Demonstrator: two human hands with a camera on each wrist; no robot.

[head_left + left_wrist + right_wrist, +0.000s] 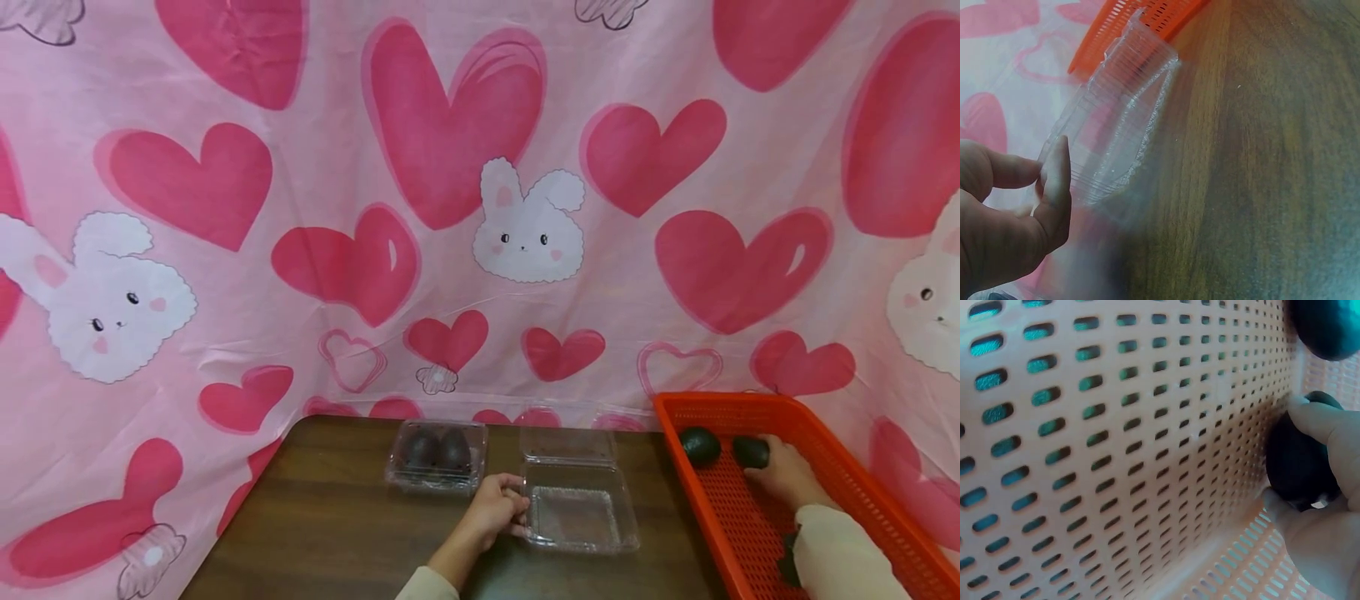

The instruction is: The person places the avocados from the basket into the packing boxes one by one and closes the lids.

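Note:
My left hand pinches the left rim of an open clear plastic clamshell box. Its lid is folded back toward the wall cloth, and nothing lies inside. In the left wrist view, thumb and fingers meet at the edge of the box. Over on the right, my right hand grips a dark green avocado inside the orange basket. The right wrist view shows thumb and fingers around that avocado, low beside the perforated basket wall. Another avocado sits to its left.
A closed clamshell box with two dark avocados stands at the back of the brown wooden table. Partly under my right forearm is another dark green thing in the basket. Pink heart-patterned cloth hangs behind the table.

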